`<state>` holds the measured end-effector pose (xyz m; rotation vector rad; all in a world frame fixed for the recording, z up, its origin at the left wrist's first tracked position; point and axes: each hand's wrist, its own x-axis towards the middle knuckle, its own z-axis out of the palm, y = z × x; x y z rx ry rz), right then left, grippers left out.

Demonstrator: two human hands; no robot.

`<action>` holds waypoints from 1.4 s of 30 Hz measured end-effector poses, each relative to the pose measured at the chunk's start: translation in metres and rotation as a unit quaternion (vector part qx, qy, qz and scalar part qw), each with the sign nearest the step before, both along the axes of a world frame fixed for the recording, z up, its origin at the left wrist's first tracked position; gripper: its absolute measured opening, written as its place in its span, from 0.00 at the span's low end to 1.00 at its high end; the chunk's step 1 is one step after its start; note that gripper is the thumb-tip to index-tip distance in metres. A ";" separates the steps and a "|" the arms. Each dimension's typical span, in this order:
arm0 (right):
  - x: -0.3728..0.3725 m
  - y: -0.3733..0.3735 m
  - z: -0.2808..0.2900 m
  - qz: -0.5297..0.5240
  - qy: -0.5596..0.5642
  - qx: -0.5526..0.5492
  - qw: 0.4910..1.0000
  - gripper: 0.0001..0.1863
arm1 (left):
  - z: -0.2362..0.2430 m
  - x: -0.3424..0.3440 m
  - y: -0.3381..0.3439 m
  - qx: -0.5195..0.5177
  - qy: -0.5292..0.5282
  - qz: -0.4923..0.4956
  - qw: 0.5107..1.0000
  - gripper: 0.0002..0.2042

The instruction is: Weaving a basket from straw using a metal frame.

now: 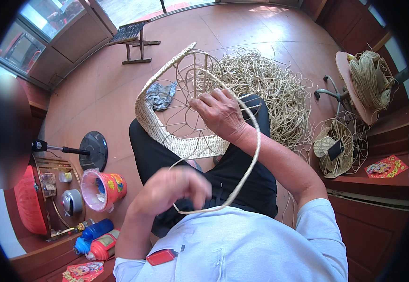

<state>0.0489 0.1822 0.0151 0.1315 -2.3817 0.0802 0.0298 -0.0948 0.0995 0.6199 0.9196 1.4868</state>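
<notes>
A half-woven basket (153, 123) with a wire frame and pale straw-rope sides rests tilted across my dark-trousered lap. At its right side my right hand (218, 112) is closed on the wire frame, fingers bent over it. My left hand (178, 189) hovers over my lap, near my shirt, blurred by motion with its fingers bent; whether it grips the cord is unclear. A long pale straw cord (250, 176) sweeps in a wide loop from the basket, past my right forearm, to below my left hand and back up toward the weave.
A big tangle of straw cord (279, 94) lies beyond my right knee. Right of it are a wheeled seat bearing a cord bundle (371, 80) and a wire basket frame (341, 145). At left stand a red bucket (115, 189), bottles (97, 229) and a round black base (93, 151); a stool (134, 40) is farther off.
</notes>
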 end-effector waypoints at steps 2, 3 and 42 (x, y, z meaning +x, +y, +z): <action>-0.003 -0.002 0.001 -0.012 -0.021 -0.016 1.000 0.12 | -0.039 -0.005 0.022 -0.080 -0.035 0.173 0.981 0.22; -0.001 -0.003 0.007 -0.018 -0.044 -0.020 0.999 0.13 | -0.053 -0.008 0.032 -0.077 -0.039 0.179 0.980 0.22; -0.013 0.011 0.001 0.115 -0.002 -0.162 0.980 0.10 | 0.111 -0.047 -0.114 0.248 -0.043 0.435 0.864 0.18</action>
